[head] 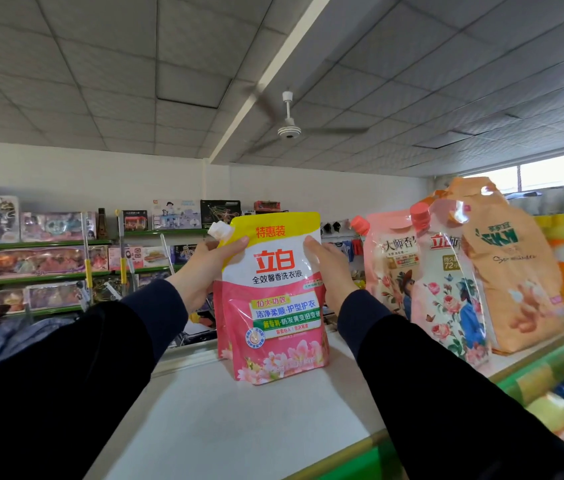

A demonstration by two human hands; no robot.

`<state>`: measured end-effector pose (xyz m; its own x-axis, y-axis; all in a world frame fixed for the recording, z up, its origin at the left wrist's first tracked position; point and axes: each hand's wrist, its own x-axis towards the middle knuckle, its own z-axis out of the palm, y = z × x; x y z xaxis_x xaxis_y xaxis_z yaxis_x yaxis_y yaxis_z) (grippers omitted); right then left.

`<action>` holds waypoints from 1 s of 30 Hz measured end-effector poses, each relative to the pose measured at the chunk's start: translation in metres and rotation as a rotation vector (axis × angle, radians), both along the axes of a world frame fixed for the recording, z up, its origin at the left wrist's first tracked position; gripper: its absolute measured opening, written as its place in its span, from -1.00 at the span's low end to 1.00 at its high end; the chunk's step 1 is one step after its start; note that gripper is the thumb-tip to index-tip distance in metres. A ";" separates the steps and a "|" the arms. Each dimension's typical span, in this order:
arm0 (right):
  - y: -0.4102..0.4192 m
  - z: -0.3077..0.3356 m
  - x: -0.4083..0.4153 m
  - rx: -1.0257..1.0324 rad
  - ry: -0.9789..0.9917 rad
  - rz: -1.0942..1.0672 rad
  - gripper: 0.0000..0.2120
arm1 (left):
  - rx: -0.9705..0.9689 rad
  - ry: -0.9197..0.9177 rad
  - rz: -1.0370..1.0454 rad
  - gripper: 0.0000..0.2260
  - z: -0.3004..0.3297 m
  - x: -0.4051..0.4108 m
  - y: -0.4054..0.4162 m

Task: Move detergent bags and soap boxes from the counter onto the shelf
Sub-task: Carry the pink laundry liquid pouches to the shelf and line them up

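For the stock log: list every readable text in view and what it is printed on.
Pink detergent bag, held by left hand and right hand: "特惠装", "立白", "全效馨香洗衣液", "10大功效".
Peach bag: "大师香".
Floral bag: "立", "72".
Orange bag: mirrored, unreadable.
Toy boxes: too small.

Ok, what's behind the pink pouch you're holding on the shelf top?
A second pink pouch stands directly behind the pink pouch; only its left edge shows. The rest, and anything further behind it, is covered.

Both arms wear long, loose, dark navy sleeves (pixel 76 368) of soft plain fabric, ending at the wrists; the left hand (pixel 209 268) and right hand (pixel 330 271) are bare.
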<state>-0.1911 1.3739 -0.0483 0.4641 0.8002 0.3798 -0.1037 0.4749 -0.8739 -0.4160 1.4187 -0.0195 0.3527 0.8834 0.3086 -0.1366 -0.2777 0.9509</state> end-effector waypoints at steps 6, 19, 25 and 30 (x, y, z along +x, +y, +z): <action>-0.003 0.004 -0.007 -0.006 -0.029 -0.064 -0.50 | 0.024 0.017 0.042 -0.25 -0.006 -0.004 -0.006; -0.075 -0.012 -0.032 -0.075 -0.285 -0.220 -0.28 | 0.251 -0.065 0.150 -0.18 -0.018 -0.009 -0.031; -0.157 -0.018 -0.070 -0.046 -0.349 -0.329 -0.30 | 0.366 -0.056 0.146 -0.14 -0.018 -0.031 -0.079; -0.247 -0.030 -0.109 -0.084 -0.427 -0.461 -0.30 | 0.446 -0.055 -0.036 -0.28 -0.031 -0.046 -0.144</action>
